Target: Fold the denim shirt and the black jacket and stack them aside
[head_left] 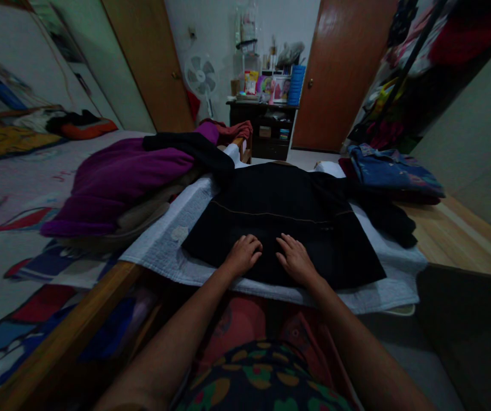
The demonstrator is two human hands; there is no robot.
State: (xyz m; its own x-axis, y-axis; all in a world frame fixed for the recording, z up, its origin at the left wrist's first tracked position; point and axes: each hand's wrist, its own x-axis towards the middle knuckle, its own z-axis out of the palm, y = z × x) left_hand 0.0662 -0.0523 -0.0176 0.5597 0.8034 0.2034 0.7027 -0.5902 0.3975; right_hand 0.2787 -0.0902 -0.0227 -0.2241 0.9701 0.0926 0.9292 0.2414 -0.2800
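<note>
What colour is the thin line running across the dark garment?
The line looks orange-brown on the black garment, best seen in the head view.

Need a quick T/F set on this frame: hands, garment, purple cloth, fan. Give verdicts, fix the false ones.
1. The left hand and right hand are both at the dark garment. True.
2. The two hands are clasped together. False: a gap separates them.
3. A purple cloth lies left of the garment. True.
4. The fan stands right of the dark shelf. False: it stands left of it.
5. The garment lies on bare wood. False: a light cloth is under it.
</note>
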